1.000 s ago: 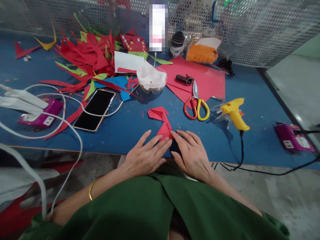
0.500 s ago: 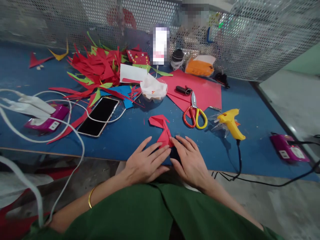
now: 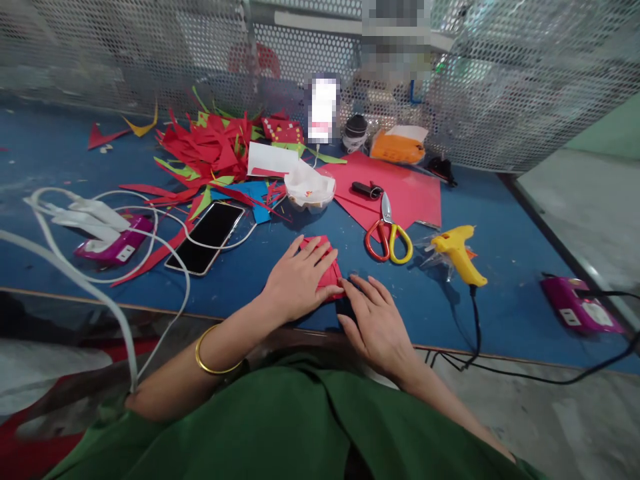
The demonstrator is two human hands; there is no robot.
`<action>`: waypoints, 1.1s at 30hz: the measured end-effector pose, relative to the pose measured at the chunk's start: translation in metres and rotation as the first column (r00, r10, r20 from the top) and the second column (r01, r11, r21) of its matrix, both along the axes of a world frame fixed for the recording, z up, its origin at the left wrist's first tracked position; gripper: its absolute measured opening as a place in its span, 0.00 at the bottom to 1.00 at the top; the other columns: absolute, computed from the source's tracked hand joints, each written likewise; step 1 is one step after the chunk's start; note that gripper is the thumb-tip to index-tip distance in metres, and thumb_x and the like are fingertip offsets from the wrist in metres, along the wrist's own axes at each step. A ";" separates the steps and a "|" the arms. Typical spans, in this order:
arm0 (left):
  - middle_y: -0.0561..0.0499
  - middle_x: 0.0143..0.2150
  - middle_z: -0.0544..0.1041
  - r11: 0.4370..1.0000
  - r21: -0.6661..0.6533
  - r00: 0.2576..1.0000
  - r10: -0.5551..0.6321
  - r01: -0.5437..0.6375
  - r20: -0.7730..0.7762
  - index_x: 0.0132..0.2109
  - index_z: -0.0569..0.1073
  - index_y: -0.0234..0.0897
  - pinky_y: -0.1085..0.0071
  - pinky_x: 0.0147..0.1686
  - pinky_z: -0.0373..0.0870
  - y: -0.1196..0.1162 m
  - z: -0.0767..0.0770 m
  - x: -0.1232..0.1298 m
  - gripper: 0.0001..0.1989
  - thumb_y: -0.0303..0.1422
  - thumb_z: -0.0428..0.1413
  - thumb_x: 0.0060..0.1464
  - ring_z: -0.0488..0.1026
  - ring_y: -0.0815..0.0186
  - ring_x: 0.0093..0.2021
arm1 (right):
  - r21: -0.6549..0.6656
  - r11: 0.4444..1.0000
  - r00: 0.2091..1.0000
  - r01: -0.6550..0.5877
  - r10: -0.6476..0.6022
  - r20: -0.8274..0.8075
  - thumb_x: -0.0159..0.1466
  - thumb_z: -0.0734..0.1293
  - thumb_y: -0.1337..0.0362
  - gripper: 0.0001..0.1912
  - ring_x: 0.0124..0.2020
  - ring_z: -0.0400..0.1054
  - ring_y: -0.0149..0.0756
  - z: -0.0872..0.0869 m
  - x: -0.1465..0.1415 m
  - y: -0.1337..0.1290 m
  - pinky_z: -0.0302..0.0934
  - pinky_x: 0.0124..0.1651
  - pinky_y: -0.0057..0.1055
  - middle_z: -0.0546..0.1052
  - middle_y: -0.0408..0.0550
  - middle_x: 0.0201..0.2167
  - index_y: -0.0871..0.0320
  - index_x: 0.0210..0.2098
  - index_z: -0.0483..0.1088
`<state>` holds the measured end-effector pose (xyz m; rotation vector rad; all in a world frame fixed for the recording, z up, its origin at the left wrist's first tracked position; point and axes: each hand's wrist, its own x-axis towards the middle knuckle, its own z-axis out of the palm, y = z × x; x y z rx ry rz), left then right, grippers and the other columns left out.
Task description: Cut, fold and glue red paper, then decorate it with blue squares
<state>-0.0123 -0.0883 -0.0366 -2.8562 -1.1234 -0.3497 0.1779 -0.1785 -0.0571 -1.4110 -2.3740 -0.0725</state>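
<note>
A folded piece of red paper [image 3: 329, 269] lies on the blue table near its front edge, partly hidden under my fingers. My left hand [image 3: 299, 280] rests flat over its left side, fingers stretched out and pressing on it. At the paper's lower right corner, my right hand [image 3: 373, 313] touches it with the fingertips, its fingers spread. Beyond the paper are scissors [image 3: 387, 230] with one red and one yellow handle, lying partly on a red sheet [image 3: 410, 190].
A yellow glue gun [image 3: 457, 250] with a black cord lies to the right, near a purple power strip [image 3: 575, 303]. To the left are a dark phone [image 3: 205, 237], white cables and another purple power strip [image 3: 113, 243]. Paper scraps [image 3: 210, 150] and a bowl [image 3: 310, 187] stand farther back.
My left hand has moved up and forward onto the red folded paper, which is now flattened into a more compact shape. My right hand stays at its lower corner. The view has shifted slightly.
</note>
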 end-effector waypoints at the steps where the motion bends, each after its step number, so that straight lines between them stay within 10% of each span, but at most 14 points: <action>1: 0.37 0.66 0.69 1.000 -0.023 1.000 0.002 -0.002 -0.012 0.65 0.67 0.28 0.46 0.68 0.53 0.000 -0.002 0.000 0.34 0.52 0.43 0.67 0.63 0.49 0.68 | -0.007 1.000 1.000 -0.002 0.001 -0.004 0.72 0.55 0.59 0.25 0.62 0.64 0.51 0.000 0.000 0.000 0.54 0.66 0.51 0.76 0.59 0.57 0.70 0.62 0.64; 21: 0.34 0.67 0.67 0.995 -0.098 0.998 -0.025 0.019 -0.062 0.67 0.66 0.35 0.43 0.68 0.46 -0.004 -0.002 -0.003 0.34 0.54 0.44 0.66 0.62 0.46 0.68 | -0.110 0.993 0.985 -0.037 0.018 -0.171 0.73 0.56 0.62 0.21 0.59 0.68 0.49 0.018 0.011 0.009 0.59 0.64 0.50 0.77 0.58 0.56 0.66 0.59 0.67; 26: 0.34 0.66 0.68 0.997 -0.073 0.999 -0.020 0.018 -0.027 0.66 0.67 0.34 0.43 0.68 0.47 -0.004 -0.008 -0.003 0.35 0.55 0.45 0.65 0.63 0.45 0.67 | -0.166 0.985 0.932 0.044 -0.100 -0.347 0.71 0.60 0.64 0.16 0.49 0.75 0.41 0.037 0.012 0.061 0.67 0.54 0.38 0.82 0.52 0.48 0.59 0.54 0.72; 33: 0.35 0.65 0.70 0.996 -0.078 0.998 -0.038 0.042 0.052 0.63 0.70 0.34 0.42 0.69 0.46 -0.001 -0.010 -0.006 0.34 0.55 0.45 0.64 0.64 0.47 0.66 | -0.328 0.944 0.983 0.030 -0.087 -0.162 0.63 0.67 0.71 0.09 0.41 0.73 0.40 0.032 -0.018 0.155 0.64 0.46 0.35 0.77 0.49 0.42 0.55 0.41 0.77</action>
